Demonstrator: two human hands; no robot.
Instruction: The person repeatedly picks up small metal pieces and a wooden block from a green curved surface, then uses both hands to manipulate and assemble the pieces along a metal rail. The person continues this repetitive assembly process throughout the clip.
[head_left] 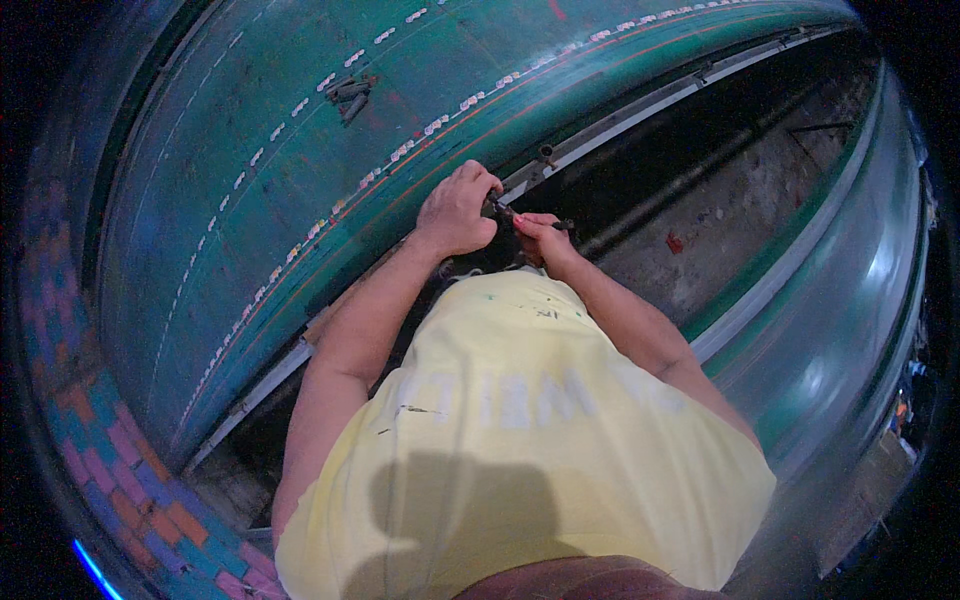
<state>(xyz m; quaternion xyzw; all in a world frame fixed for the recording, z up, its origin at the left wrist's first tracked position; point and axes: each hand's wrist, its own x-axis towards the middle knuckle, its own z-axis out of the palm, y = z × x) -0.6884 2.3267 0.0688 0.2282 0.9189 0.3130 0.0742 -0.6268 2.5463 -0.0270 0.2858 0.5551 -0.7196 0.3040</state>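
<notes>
My left hand (460,212) is closed, with its fingers curled over the table's edge rail and thumb pointing toward my right hand. Just beside it, my right hand (543,242) is closed around a dark, slim metal piece (505,210) that runs between the two hands. A dark end (565,225) sticks out past my right fingers; whether it belongs to the same piece I cannot tell. What lies under my left fingers is hidden. A small dark clamp-like fitting (546,153) stands on the pale metal rail (585,140), a little farther along.
A long green table (300,160) with rows of small pale marks curves along the left. Several dark cylindrical metal pieces (350,96) lie on it. A dark gap with stained floor (690,225) separates it from another glossy green table (840,300). Coloured paving (130,490) shows lower left.
</notes>
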